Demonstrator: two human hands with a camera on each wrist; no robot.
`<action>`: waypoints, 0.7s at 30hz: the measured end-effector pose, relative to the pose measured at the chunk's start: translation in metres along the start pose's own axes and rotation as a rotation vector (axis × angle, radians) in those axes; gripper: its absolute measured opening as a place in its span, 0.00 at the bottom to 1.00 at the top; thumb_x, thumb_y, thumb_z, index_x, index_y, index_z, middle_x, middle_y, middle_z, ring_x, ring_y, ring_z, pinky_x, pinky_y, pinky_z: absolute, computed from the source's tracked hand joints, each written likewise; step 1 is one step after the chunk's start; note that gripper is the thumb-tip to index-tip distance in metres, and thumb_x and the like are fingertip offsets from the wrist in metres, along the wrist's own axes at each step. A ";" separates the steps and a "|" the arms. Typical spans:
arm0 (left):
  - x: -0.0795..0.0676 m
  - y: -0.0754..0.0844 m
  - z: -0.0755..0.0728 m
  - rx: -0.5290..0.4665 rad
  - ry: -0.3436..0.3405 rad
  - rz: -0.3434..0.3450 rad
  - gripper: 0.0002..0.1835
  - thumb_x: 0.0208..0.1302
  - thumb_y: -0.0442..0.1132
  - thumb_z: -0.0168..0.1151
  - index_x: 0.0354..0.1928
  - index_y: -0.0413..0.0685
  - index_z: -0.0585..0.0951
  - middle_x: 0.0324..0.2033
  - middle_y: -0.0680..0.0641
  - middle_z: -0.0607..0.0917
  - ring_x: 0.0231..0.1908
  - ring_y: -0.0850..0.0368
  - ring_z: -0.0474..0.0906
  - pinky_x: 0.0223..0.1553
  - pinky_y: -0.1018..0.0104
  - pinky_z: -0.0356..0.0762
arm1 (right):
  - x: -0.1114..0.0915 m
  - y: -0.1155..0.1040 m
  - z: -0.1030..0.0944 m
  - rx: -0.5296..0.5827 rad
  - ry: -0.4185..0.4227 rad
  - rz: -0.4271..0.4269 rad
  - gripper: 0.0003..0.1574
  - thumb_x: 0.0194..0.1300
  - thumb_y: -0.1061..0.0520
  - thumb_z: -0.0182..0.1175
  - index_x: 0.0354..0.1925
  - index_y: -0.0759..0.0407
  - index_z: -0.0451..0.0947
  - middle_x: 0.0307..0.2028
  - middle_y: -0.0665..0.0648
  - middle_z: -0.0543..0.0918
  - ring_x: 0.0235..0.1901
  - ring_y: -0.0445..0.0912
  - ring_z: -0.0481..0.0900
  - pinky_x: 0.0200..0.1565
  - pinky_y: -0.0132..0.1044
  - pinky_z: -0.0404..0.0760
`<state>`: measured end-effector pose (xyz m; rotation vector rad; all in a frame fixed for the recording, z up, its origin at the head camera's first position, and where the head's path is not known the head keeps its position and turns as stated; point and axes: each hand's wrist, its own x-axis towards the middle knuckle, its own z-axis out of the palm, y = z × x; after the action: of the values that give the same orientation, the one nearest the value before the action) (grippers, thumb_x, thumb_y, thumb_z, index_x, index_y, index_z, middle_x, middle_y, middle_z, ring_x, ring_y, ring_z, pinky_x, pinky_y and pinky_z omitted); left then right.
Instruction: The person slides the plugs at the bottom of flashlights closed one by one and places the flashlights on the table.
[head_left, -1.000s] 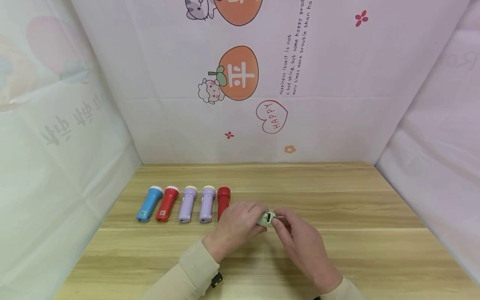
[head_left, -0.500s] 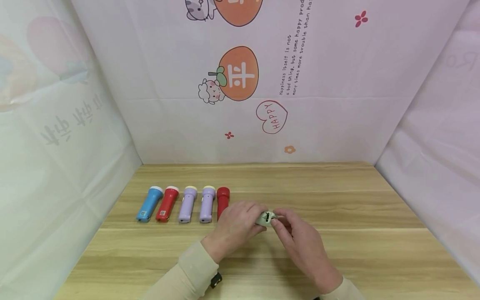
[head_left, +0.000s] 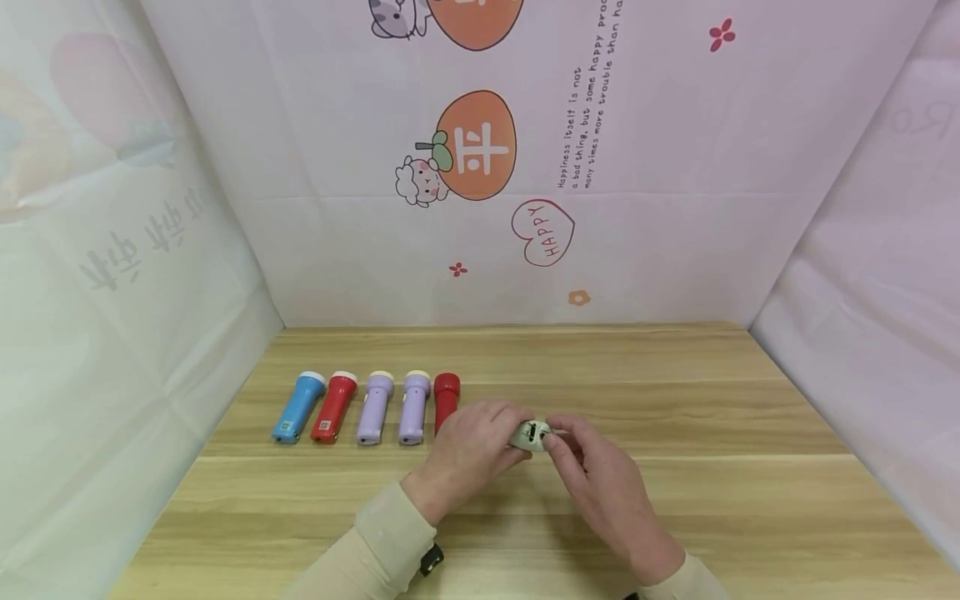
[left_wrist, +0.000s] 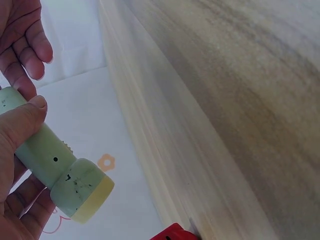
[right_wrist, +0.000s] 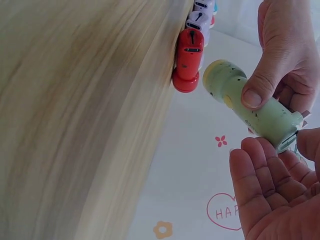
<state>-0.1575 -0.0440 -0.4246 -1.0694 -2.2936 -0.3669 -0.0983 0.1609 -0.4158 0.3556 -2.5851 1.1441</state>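
Note:
My left hand (head_left: 472, 446) grips a light green flashlight (left_wrist: 45, 155) round its body, the thumb lying along it. Its wide head has a pale yellow rim, and its paint is chipped with dark specks. In the head view the tail end faces up toward me and shows dark slots. My right hand (head_left: 603, 492) has its thumb and index finger pinching the edge of that tail end. In the right wrist view, a small metal prong (right_wrist: 306, 114) sticks out of the tail beside the right thumb. The other right fingers extend loosely below the flashlight.
Left of my hands, a row of flashlights lies on the wooden table (head_left: 675, 392): a blue one (head_left: 298, 408), a red one (head_left: 335, 408), two lilac ones (head_left: 373, 408) and a dark red one (head_left: 446, 398), partly hidden by my left hand. Printed cloth walls (head_left: 652, 250) enclose the table.
The green flashlight's tail end has turned slightly and shifted a little left, its slotted face showing more. Both hands stay on it in nearly the same place.

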 end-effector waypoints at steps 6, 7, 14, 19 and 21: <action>0.000 0.000 0.000 0.006 0.011 0.008 0.26 0.58 0.48 0.80 0.55 0.53 0.80 0.46 0.56 0.89 0.45 0.61 0.85 0.51 0.66 0.83 | 0.001 -0.001 0.000 0.027 -0.023 0.039 0.17 0.79 0.43 0.57 0.57 0.47 0.81 0.40 0.44 0.89 0.32 0.36 0.78 0.34 0.32 0.77; 0.000 0.000 -0.001 0.006 0.013 0.010 0.26 0.58 0.48 0.80 0.55 0.53 0.80 0.46 0.56 0.89 0.45 0.61 0.85 0.51 0.66 0.83 | 0.001 -0.001 0.000 0.029 -0.025 0.043 0.17 0.79 0.43 0.58 0.57 0.47 0.81 0.39 0.44 0.89 0.32 0.36 0.78 0.34 0.32 0.77; -0.001 0.000 -0.001 -0.002 0.013 0.014 0.24 0.59 0.47 0.80 0.55 0.52 0.80 0.46 0.56 0.88 0.45 0.61 0.85 0.52 0.66 0.83 | 0.001 -0.003 0.000 0.043 -0.030 0.054 0.16 0.78 0.42 0.59 0.55 0.46 0.81 0.39 0.43 0.90 0.33 0.36 0.80 0.35 0.33 0.78; -0.002 0.000 -0.001 -0.007 0.019 0.018 0.23 0.60 0.46 0.79 0.54 0.52 0.81 0.46 0.56 0.88 0.45 0.61 0.85 0.51 0.66 0.83 | 0.002 -0.003 -0.001 0.060 -0.052 0.071 0.16 0.78 0.42 0.59 0.56 0.45 0.81 0.39 0.43 0.90 0.34 0.37 0.81 0.37 0.34 0.79; -0.001 0.000 -0.001 -0.007 0.025 0.019 0.23 0.60 0.46 0.79 0.54 0.52 0.81 0.46 0.56 0.88 0.45 0.62 0.85 0.51 0.66 0.83 | 0.003 -0.002 -0.001 0.073 -0.065 0.081 0.17 0.78 0.41 0.58 0.56 0.45 0.81 0.40 0.43 0.90 0.35 0.37 0.81 0.38 0.34 0.79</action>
<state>-0.1563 -0.0453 -0.4246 -1.0831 -2.2601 -0.3789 -0.0998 0.1597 -0.4127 0.3110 -2.6407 1.2771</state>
